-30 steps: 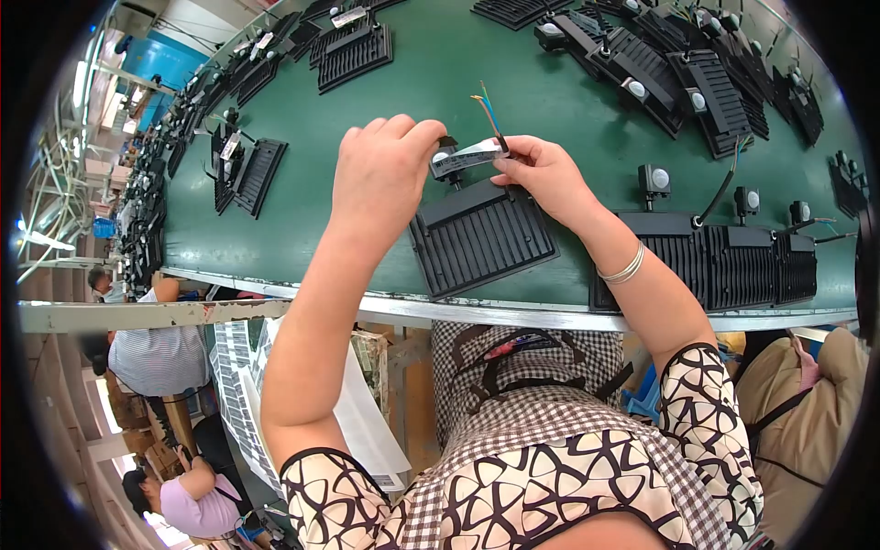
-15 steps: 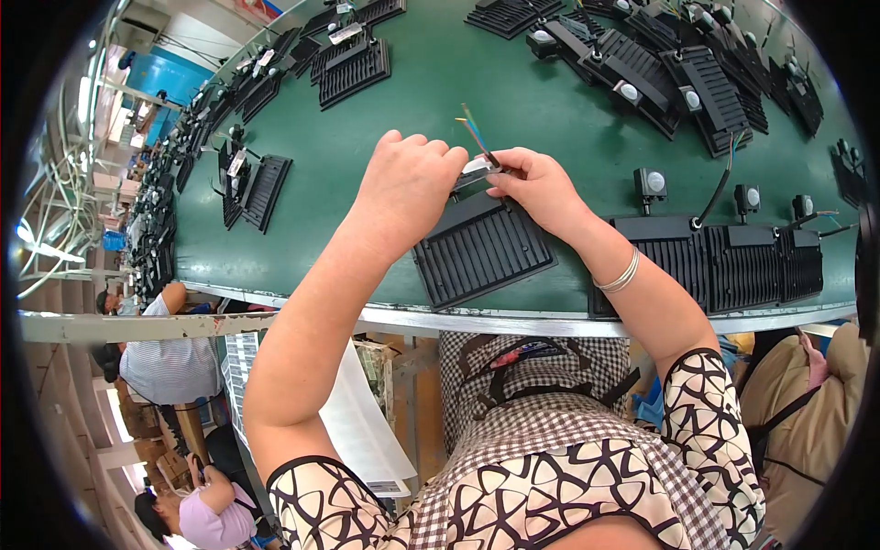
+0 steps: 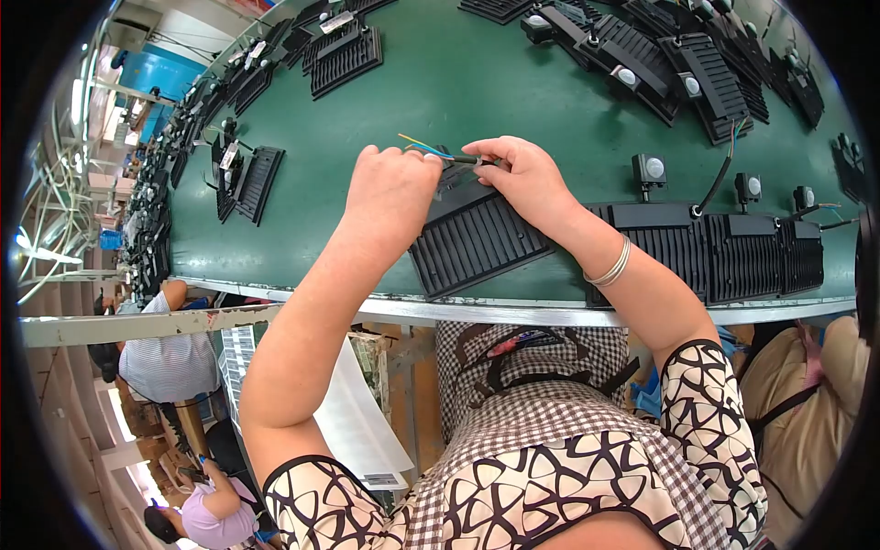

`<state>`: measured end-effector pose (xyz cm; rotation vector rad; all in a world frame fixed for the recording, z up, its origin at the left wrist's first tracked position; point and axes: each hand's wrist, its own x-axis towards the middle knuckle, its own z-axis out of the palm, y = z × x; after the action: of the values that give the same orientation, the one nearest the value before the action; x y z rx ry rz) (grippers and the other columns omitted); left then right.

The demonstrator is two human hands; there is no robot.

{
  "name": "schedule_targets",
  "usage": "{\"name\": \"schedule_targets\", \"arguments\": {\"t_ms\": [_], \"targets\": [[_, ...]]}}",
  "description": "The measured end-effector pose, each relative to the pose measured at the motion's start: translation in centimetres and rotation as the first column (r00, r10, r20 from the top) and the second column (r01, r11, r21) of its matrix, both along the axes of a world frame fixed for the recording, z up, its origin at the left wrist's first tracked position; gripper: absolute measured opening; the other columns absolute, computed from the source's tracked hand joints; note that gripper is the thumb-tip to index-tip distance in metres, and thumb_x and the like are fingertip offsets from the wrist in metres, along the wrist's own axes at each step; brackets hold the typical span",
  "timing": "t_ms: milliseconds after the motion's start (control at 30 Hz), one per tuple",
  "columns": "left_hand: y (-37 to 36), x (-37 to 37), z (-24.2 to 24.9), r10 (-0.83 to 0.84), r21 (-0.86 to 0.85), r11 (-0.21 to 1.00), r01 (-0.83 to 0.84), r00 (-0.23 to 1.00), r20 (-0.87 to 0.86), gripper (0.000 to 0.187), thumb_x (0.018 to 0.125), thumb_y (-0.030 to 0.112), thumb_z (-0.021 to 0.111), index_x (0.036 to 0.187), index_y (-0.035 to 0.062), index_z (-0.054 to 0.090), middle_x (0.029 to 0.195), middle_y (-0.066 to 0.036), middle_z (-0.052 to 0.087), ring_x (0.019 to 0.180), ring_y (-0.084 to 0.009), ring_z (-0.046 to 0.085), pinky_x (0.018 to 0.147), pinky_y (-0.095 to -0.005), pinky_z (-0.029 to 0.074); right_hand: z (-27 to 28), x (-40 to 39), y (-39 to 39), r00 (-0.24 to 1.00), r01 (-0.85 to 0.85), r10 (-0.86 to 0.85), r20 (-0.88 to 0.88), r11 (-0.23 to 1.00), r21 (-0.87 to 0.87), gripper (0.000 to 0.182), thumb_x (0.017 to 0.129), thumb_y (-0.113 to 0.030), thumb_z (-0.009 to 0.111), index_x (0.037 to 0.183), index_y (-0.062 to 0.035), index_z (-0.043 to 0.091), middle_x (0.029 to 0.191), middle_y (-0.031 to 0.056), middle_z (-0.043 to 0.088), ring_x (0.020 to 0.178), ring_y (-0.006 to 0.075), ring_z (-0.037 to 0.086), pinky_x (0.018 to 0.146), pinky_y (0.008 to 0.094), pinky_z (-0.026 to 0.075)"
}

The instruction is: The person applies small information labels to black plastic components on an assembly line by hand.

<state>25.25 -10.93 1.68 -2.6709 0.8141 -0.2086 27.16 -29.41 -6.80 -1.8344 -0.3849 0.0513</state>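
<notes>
A black finned floodlight housing (image 3: 478, 242) lies at a slant near the table's front edge, below my two hands. From its upper end a black cable (image 3: 465, 159) runs leftward, ending in bare-looking blue and yellow wires (image 3: 420, 144). My left hand (image 3: 390, 194) is closed, its fingers curled at the cable where the wires come out; its fingertips are mostly hidden. With thumb and fingers, my right hand (image 3: 530, 183) pinches the cable close to the housing. A small dark part (image 3: 443, 183) shows between the hands, partly covered.
More finned floodlights (image 3: 651, 252) with round-lensed sensors (image 3: 652, 170) stand in a row to the right. Several others pile up at the back right (image 3: 632, 69) and along the left side (image 3: 259, 183) of the green table (image 3: 412, 82). People sit at the lower left.
The cable and its coloured wires have swung from pointing up to lying leftward toward my left hand. Both hands have shifted slightly left, and the whole view has moved a little.
</notes>
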Motion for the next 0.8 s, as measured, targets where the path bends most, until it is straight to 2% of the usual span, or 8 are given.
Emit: {"name": "schedule_targets", "arguments": {"t_ms": [67,200,300,400,500,600,700,800], "targets": [[0.0,-0.2,0.0,0.06,-0.058,0.997,-0.06,0.998,-0.009,0.004,0.08,0.009,0.062,0.084,0.0112,0.062,0.077,-0.004,0.063,0.078,-0.0224,0.064,0.068,-0.0371,0.044,0.4,0.0,0.0,1.0,-0.002,0.004,0.026,0.998,-0.059,0.026,0.087,-0.003,0.063,0.112,-0.002,0.067,0.088,0.0007,0.058,0.076,0.0077,0.059,0.073,0.0235,0.05],[0.0,-0.5,0.5,0.181,-0.063,0.982,-0.177,0.981,0.063,0.013,0.077,0.007,0.063,0.09,0.0108,0.063,0.083,-0.005,0.067,0.082,-0.0219,0.066,0.073,-0.0364,0.045,0.3,0.1,-0.1,0.986,0.01,0.011,-0.168,0.992,0.127,0.028,0.086,-0.004,0.064,0.115,-0.0027,0.065,0.087,0.0002,0.057,0.076,0.0082,0.058,0.071,0.0236,0.05],[0.8,-0.8,0.8,0.256,0.031,0.964,-0.263,0.955,0.147,0.013,0.083,0.01,0.062,0.095,0.0096,0.064,0.087,-0.006,0.069,0.083,-0.025,0.067,0.072,-0.0365,0.047,0.6,0.1,-0.2,0.961,0.046,0.025,-0.274,0.967,0.251,0.031,0.086,-0.005,0.065,0.117,-0.0033,0.062,0.085,0.0012,0.058,0.074,0.0098,0.058,0.071,0.0253,0.05],[2.8,-0.8,0.3,0.434,-0.443,0.807,-0.391,0.901,-0.006,0.017,0.088,0.018,0.063,0.101,0.0083,0.064,0.087,-0.006,0.069,0.078,-0.0256,0.066,0.07,-0.0363,0.049,-0.5,0.7,-0.4,0.95,0.073,0.042,-0.309,0.934,0.35,0.033,0.087,-0.005,0.064,0.12,-0.003,0.06,0.086,0.0008,0.058,0.074,0.009,0.059,0.071,0.024,0.05],[3.1,-1.6,1.5,0.474,-0.631,0.513,-0.582,0.805,-0.357,0.021,0.087,0.022,0.068,0.101,0.0067,0.064,0.082,-0.006,0.065,0.069,-0.0225,0.061,0.067,-0.0336,0.048,-0.7,0.7,-0.2,0.95,0.07,0.049,-0.309,0.929,0.364,0.034,0.088,-0.005,0.065,0.121,-0.0025,0.059,0.087,0.0008,0.058,0.075,0.0088,0.059,0.07,0.0237,0.051],[2.8,-1.9,0.3,0.275,-0.824,0.376,-0.423,0.901,-0.337,0.021,0.084,0.014,0.074,0.098,0.0037,0.063,0.068,0.006,0.038,0.063,-0.006,0.034,0.058,-0.022,0.033,-0.9,0.7,-0.1,0.949,0.075,0.05,-0.31,0.922,0.38,0.034,0.087,-0.005,0.065,0.121,-0.0027,0.059,0.087,0.0007,0.058,0.075,0.0085,0.06,0.07,0.0232,0.051],[1.7,-1.6,-0.5,0.217,-0.856,0.393,-0.335,0.939,-0.268,0.022,0.082,0.012,0.075,0.099,0.0031,0.063,0.07,0.007,0.037,0.064,-0.0052,0.035,0.058,-0.021,0.033,-1.1,0.8,-0.2,0.946,0.076,0.059,-0.318,0.914,0.398,0.034,0.087,-0.004,0.066,0.121,-0.0029,0.059,0.087,0.0006,0.058,0.075,0.0082,0.059,0.07,0.0229,0.051],[1.0,-0.3,-1.1,0.247,-0.88,0.352,-0.32,0.938,-0.243,0.026,0.081,0.012,0.075,0.104,0.0034,0.066,0.071,0.006,0.039,0.065,-0.0047,0.036,0.058,-0.021,0.033,-1.1,0.9,-0.3,0.941,0.069,0.082,-0.328,0.903,0.425,0.035,0.087,-0.004,0.066,0.121,-0.0017,0.059,0.088,0.0004,0.056,0.077,0.0081,0.059,0.071,0.0233,0.053]]}}
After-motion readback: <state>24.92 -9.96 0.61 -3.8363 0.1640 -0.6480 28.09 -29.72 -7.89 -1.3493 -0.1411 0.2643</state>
